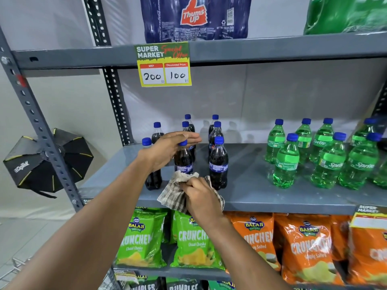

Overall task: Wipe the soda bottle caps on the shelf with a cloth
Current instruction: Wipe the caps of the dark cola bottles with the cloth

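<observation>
Several dark cola bottles with blue caps stand on the grey middle shelf [251, 197]. My left hand [167, 150] grips the neck of one front cola bottle [183, 162] just under its blue cap [182, 142]; fingers extend past it. My right hand [199, 195] is shut on a checked beige cloth [174, 197] at the shelf's front edge, below that bottle. Another cola bottle [218, 164] stands just right of the held one. Several green Sprite bottles [285, 162] with blue caps stand further right.
A yellow price sign [164, 64] hangs from the upper shelf, which carries a Thums Up pack [194, 17]. Green and orange chip bags [194, 241] fill the shelf below. A black softbox [48, 162] sits left of the grey upright post [31, 114].
</observation>
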Available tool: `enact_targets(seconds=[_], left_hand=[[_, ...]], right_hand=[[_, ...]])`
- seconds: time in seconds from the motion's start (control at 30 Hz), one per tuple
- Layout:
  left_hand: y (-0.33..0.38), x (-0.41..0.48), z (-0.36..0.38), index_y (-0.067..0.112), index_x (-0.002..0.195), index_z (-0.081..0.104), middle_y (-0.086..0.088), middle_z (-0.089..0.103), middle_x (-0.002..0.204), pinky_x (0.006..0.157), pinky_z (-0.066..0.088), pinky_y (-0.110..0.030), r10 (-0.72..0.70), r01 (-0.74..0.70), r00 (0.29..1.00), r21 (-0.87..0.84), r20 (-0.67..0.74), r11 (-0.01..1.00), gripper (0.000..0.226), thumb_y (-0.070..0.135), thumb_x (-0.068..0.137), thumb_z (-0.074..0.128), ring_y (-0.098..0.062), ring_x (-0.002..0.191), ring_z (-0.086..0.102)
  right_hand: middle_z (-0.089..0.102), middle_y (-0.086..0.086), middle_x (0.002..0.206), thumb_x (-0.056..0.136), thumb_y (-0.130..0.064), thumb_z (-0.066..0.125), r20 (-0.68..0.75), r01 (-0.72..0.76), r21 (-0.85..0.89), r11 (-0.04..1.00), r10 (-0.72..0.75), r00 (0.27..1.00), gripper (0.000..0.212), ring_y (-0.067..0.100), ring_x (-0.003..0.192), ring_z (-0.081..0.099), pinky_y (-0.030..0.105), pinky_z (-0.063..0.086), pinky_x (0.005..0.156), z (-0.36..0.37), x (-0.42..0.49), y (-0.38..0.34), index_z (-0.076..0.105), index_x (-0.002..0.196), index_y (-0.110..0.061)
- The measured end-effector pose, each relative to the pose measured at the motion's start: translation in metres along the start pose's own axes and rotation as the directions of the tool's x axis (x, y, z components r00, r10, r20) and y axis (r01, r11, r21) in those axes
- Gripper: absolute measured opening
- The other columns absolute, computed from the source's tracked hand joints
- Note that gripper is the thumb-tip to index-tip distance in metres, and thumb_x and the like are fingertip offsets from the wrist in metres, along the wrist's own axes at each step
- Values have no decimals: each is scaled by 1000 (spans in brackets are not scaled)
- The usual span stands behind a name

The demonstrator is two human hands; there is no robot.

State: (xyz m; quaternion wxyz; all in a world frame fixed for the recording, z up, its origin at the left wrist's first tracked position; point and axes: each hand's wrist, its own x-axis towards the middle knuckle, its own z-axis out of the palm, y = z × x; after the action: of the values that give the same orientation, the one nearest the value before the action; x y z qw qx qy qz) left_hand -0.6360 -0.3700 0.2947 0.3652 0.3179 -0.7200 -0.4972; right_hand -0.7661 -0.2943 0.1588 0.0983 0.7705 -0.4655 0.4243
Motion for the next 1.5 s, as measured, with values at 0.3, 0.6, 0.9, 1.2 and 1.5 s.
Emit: enact_targets(seconds=[0.3,0.6,0.9,1.2,1.5], left_hand=[[11,8,-7,14,134,59,-1,64,137,115,36,-32,20,-12,998,147,-55,989,34,9,104,43,-9,132,53],[46,19,50,12,134,59,0,63,134,95,42,-5,278,-247,953,219,-121,944,34,7,102,50,-5,125,55],[21,55,73,14,133,58,-3,57,143,113,37,-30,7,-21,997,170,81,985,34,6,104,43,-14,138,47],[20,57,76,-5,130,58,-20,61,136,104,47,-23,10,-10,995,8,99,1000,34,-6,101,39,-25,130,57],[14,59,74,7,125,63,-13,65,134,116,37,-39,7,-5,994,-18,112,1000,36,-2,102,37,-21,129,58]], right_hand=[[63,1,85,84,7,74,-274,-25,165,986,70,959,23,19,79,59,29,52,69,-42,-27,-2,77,105,-3],[67,-1,88,91,-13,66,-411,-110,223,969,195,891,21,-3,73,59,7,46,63,-105,-67,21,72,111,-8],[65,5,94,83,12,72,-314,-117,43,992,125,941,30,20,87,62,20,49,81,-108,-26,34,74,110,-1],[56,13,103,80,15,60,-103,-70,-179,981,52,993,44,33,93,54,47,55,70,-80,20,45,64,123,4],[61,6,102,84,-8,36,23,17,-282,959,-11,1000,47,28,94,50,41,53,75,-73,2,46,68,118,-5]])
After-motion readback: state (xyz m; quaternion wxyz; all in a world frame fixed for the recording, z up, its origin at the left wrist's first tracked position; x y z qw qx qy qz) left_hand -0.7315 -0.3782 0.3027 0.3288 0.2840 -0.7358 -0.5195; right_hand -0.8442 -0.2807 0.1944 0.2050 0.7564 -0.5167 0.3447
